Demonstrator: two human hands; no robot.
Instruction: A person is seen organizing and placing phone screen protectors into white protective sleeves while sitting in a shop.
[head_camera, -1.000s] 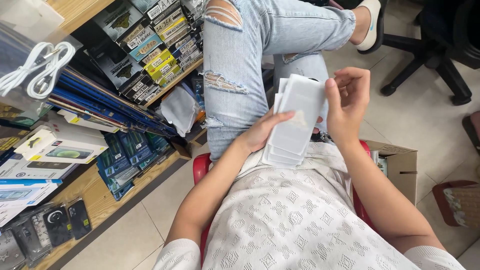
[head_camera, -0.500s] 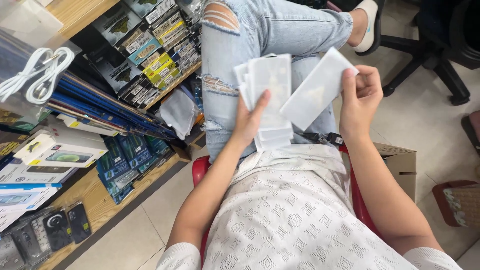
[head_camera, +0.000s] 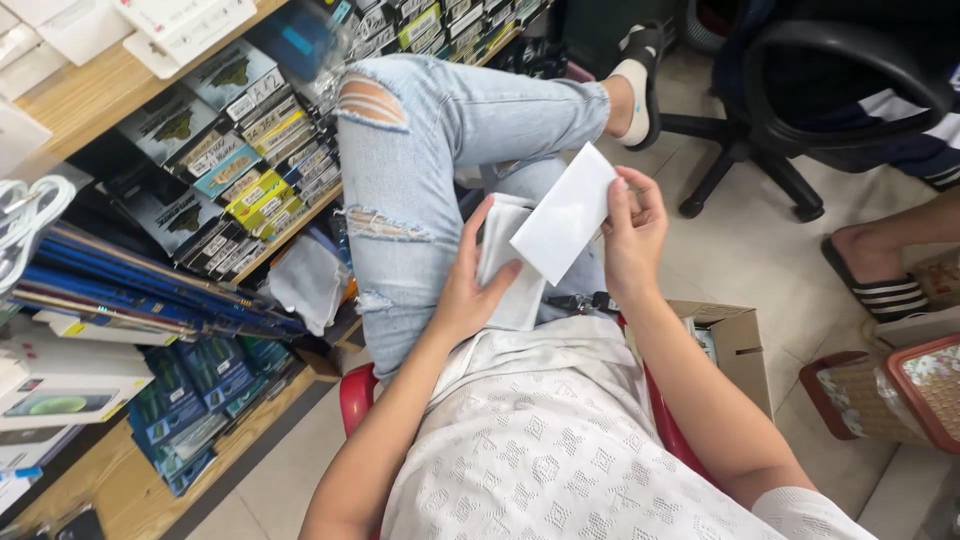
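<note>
1. The right hand (head_camera: 632, 235) holds one flat white packet (head_camera: 563, 226) tilted over the lap; its grip is pinched on the packet's right edge, thumb in front, fingers behind.
2. The left hand (head_camera: 468, 290) supports a stack of white packets (head_camera: 512, 268) resting on the lap against the jeans (head_camera: 420, 170); its grip is closed on the stack, thumb lying across the front; the single packet overlaps the stack's upper right corner.
3. The person sits on a red stool (head_camera: 358, 397); wooden shelves (head_camera: 120, 480) packed with small boxed goods stand at the left.
4. A cardboard box (head_camera: 735, 345) sits on the floor just right of the stool; a black office chair (head_camera: 790, 110) stands beyond; another person's sandalled foot (head_camera: 875, 270) shows at the right edge.
</note>
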